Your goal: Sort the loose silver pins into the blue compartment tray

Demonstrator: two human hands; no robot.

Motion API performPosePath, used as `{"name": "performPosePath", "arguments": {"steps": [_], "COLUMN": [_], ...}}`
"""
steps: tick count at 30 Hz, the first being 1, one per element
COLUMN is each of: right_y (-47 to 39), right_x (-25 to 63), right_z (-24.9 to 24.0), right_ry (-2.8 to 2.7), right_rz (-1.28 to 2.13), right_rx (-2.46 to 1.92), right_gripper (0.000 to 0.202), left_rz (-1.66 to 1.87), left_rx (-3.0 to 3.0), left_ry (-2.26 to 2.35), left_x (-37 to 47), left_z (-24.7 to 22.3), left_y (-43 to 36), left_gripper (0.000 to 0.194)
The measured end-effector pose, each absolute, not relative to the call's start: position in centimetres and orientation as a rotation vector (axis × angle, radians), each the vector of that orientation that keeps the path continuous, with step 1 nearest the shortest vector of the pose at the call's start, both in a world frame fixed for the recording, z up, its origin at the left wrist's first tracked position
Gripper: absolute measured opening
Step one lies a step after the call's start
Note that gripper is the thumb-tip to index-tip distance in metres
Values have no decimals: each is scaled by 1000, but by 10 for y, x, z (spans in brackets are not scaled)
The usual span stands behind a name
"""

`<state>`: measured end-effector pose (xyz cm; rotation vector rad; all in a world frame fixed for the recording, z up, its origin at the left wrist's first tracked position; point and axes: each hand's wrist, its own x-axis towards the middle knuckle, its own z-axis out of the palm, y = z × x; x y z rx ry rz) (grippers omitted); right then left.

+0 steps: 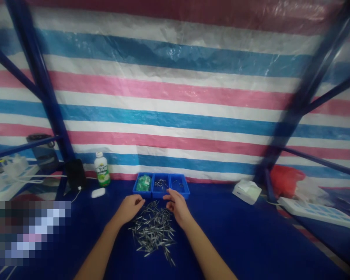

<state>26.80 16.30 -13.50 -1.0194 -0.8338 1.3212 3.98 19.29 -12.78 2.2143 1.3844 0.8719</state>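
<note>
Blue table surface (221, 229): bears all items nearest the person.

Slender metal pins (156, 231), one loose heap: on the table between the two forearms, strewn at many angles, a few strays at the near edge. Exact type too small to tell.

Left hand (131, 208): beside the heap's far left edge, fingers curled, thumb and forefinger close to each other; whether they pinch a pin cannot be told.

Right hand (177, 206): at the heap's far right edge, before the bins, fingers bent and parted, nothing clearly seen between them.

Blue plastic bins, three, side by side beyond the hands. Left bin (141, 193): a green bundle, seemingly bagged. Middle bin (160, 195): a small cluster of metal pieces. Right bin (187, 189): a few thin pieces only.

Progress, as judged: early; a small share of metal lies in bins, the bulk loose on the table.

Tissue packet (247, 191), white: farther right on the table.

Bottle (102, 169), white cap, green label: upright, far left.

Striped tarpaulin (175, 116), red, white and blue: rearmost, hung behind all.
</note>
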Motion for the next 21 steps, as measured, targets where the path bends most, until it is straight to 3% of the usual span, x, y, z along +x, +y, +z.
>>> {"name": "performPosePath", "arguments": {"steps": [10,21], "right_y": [155,131], "right_x": [258,249], "right_z": [-145,-138], "right_ry": [-1464,-2141], "right_rz": [770,291], "right_rx": [-1209,-1264], "right_gripper": [21,13], "left_rz": [694,658], "left_rx": [2223,2172], "left_ry": [1290,1261], "left_x": [39,32], "left_z": [-131,-129], "left_y": [188,188], "left_gripper": [18,17]}}
